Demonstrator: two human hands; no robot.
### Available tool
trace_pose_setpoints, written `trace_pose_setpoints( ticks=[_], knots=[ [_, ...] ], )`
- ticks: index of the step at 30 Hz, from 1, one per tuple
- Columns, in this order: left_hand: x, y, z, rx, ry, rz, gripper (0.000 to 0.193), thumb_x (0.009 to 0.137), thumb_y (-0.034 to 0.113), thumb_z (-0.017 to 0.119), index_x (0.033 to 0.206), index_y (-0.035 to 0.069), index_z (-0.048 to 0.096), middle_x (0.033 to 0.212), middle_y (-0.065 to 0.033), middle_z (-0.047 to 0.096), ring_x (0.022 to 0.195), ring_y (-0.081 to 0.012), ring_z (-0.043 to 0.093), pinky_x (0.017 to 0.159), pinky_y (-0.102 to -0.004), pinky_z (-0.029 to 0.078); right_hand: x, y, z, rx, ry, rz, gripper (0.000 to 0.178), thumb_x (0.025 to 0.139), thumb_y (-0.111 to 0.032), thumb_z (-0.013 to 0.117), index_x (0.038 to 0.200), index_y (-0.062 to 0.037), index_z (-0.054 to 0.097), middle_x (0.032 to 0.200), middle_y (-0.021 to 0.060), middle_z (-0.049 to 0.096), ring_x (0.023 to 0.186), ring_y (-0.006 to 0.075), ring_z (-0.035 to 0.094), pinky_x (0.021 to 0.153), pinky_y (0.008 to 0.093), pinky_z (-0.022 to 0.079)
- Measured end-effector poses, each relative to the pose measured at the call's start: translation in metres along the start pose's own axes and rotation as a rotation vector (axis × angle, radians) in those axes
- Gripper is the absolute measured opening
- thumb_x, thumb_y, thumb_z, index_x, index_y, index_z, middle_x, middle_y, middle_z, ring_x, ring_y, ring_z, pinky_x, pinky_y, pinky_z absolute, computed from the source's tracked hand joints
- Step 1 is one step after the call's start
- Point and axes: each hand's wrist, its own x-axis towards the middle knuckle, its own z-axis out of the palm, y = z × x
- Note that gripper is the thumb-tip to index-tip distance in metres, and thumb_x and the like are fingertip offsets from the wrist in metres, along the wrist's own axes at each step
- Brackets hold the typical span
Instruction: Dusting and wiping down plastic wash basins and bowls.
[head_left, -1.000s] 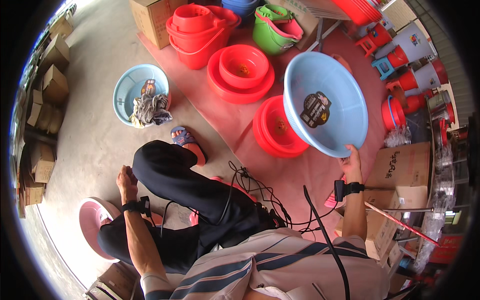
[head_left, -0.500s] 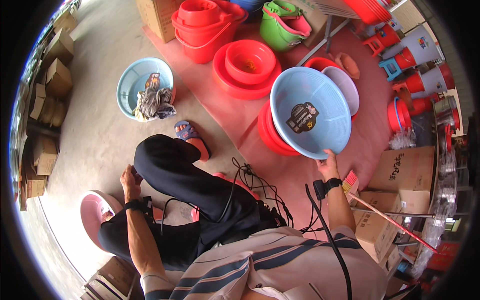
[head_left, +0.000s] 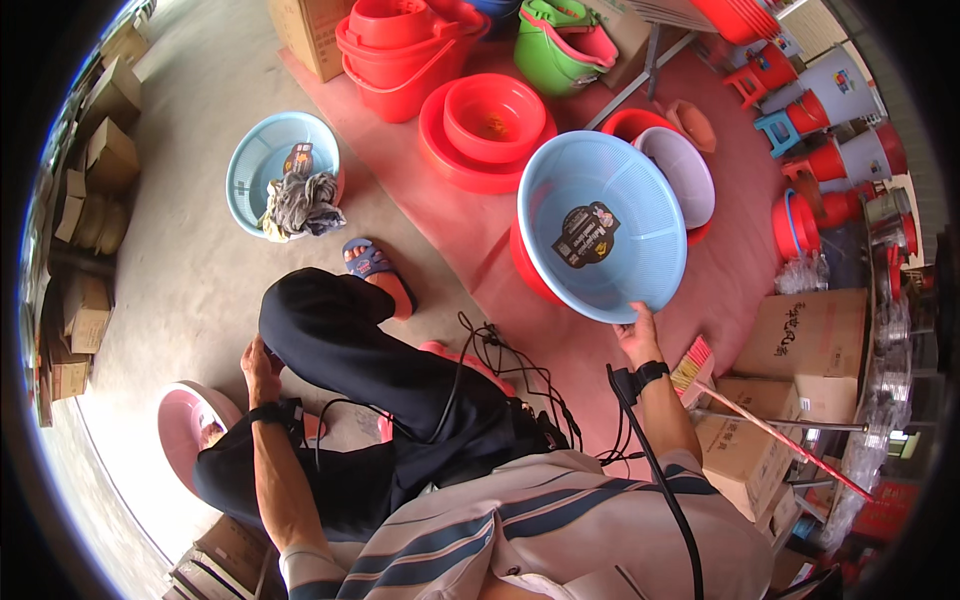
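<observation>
My right hand (head_left: 637, 338) grips the near rim of a light-blue plastic strainer basket (head_left: 640, 250), its fingers closed on the edge. A dark label sits inside the basket, which is tilted with its opening toward me. Red basins (head_left: 530, 268) show partly behind its left side. My left hand (head_left: 262, 372) rests beside my bent knee and touches the dark trouser leg; most of its fingers are hidden there. Ahead on the floor, a second blue strainer basket (head_left: 240, 185) holds crumpled grey cloths (head_left: 302, 205).
Red basins (head_left: 432, 158), red buckets (head_left: 400, 100) and a green bucket (head_left: 550, 65) stand ahead. A lilac basin (head_left: 690, 180) lies beyond the held basket. Cartons (head_left: 815, 330) and a broom (head_left: 690, 368) are on the right. Black cables (head_left: 540, 385) trail near my legs; a pink basin (head_left: 180, 425) stands left.
The held strainer basket has shifted slightly left and tilted more toward me, with my right hand moving along with it. My left hand stays by the knee.
</observation>
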Motion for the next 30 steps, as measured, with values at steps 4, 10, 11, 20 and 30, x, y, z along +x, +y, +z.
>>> trace_pose_setpoints(
  ticks=[4,10,11,20,30],
  knots=[
    [0.003,-0.007,-0.002,0.014,-0.011,-0.009,0.028,0.098,0.027,0.054,0.105,0.002,0.063,0.087,-0.0061,0.067,0.069,-0.0196,0.068,0.062,-0.0336,0.058,-0.005,0.001,0.004,-0.007,0.005,0.010,0.044,0.084,-0.022,0.068,0.123,-0.0108,0.053,0.125,0.0070,0.058,0.118,0.0245,0.056,0.099,0.0454,0.051],
    [-0.006,-0.004,0.001,0.023,0.024,-0.004,0.028,0.099,0.028,0.054,0.102,0.002,0.063,0.083,-0.0063,0.067,0.066,-0.0200,0.067,0.058,-0.0328,0.058,-0.036,-0.002,0.013,-0.101,-0.053,0.084,0.057,0.087,-0.031,0.066,0.136,-0.0122,0.044,0.138,0.0072,0.049,0.129,0.0249,0.047,0.107,0.0485,0.043],
    [-0.008,-0.003,0.004,0.020,0.041,-0.008,0.027,0.098,0.029,0.054,0.100,0.003,0.063,0.082,-0.0064,0.067,0.063,-0.0195,0.066,0.056,-0.0319,0.057,-0.034,-0.001,0.009,-0.084,-0.089,0.094,0.056,0.087,-0.031,0.066,0.136,-0.0124,0.045,0.138,0.0065,0.049,0.128,0.0248,0.047,0.107,0.0478,0.043],
    [-0.017,0.007,0.005,0.074,0.072,-0.032,0.027,0.098,0.029,0.056,0.092,0.004,0.059,0.074,-0.0077,0.064,0.054,-0.0156,0.058,0.049,-0.0279,0.050,-0.019,0.007,0.007,0.009,-0.120,0.066,0.045,0.086,-0.021,0.065,0.126,-0.0095,0.050,0.132,0.0059,0.053,0.122,0.0235,0.053,0.107,0.0446,0.045],
    [-0.020,0.004,0.004,0.097,0.076,-0.030,0.026,0.099,0.029,0.055,0.092,0.004,0.059,0.075,-0.0081,0.064,0.053,-0.0153,0.056,0.048,-0.0271,0.049,-0.053,0.007,0.024,0.016,-0.111,0.120,0.056,0.088,-0.035,0.066,0.135,-0.0114,0.046,0.134,0.0053,0.052,0.123,0.0214,0.052,0.104,0.0436,0.048]
  ],
)
